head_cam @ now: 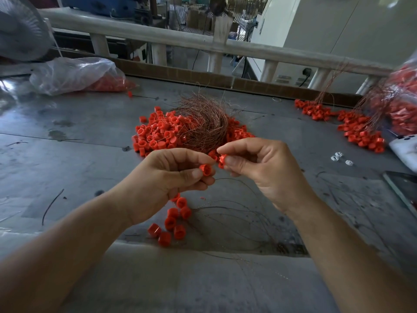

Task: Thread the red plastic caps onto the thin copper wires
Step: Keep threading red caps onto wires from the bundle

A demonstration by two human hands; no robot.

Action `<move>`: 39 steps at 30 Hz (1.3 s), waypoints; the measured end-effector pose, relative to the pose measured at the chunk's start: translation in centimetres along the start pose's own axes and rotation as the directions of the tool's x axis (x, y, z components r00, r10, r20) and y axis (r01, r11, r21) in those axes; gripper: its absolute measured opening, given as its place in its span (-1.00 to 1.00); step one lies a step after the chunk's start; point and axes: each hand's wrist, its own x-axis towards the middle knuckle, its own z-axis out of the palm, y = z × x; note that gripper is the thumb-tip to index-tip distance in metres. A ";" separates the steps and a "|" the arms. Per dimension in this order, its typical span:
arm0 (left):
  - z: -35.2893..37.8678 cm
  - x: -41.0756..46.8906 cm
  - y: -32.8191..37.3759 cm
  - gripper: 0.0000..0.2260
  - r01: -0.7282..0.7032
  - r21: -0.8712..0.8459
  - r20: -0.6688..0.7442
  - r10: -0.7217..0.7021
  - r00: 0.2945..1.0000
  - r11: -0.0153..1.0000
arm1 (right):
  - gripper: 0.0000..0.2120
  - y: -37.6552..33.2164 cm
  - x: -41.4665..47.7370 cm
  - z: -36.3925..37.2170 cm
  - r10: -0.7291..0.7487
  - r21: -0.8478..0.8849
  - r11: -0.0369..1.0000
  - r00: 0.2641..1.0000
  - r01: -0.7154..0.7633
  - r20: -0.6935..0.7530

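A grey desk (79, 154) stood before a white railing (158, 37), a fan (20, 30) at far left, three small white pieces (338, 155) near its right side.

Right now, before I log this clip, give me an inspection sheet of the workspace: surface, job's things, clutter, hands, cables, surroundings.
Surface: grey metal table, scuffed and stained.
Job's things: copper wire bundle lying amid a loose cap pile; near cap cluster beside thin wires at the front; wired caps far right.
Clutter: plastic bag holding caps, far left; white bits and a dark slab, perhaps a phone, at right.
Hands: left hand pinches a red cap; right hand pinches a second cap.
Cables: plugged cord behind the railing.
Surroundings: fan, white cabinet.
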 end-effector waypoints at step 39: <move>0.6 0.1 -0.2 -0.84 0.014 0.145 -0.127 0.005 0.992 0.989 | -0.81 0.7 -0.7 1.7 -0.166 -0.315 0.937 0.986 0.151 -0.021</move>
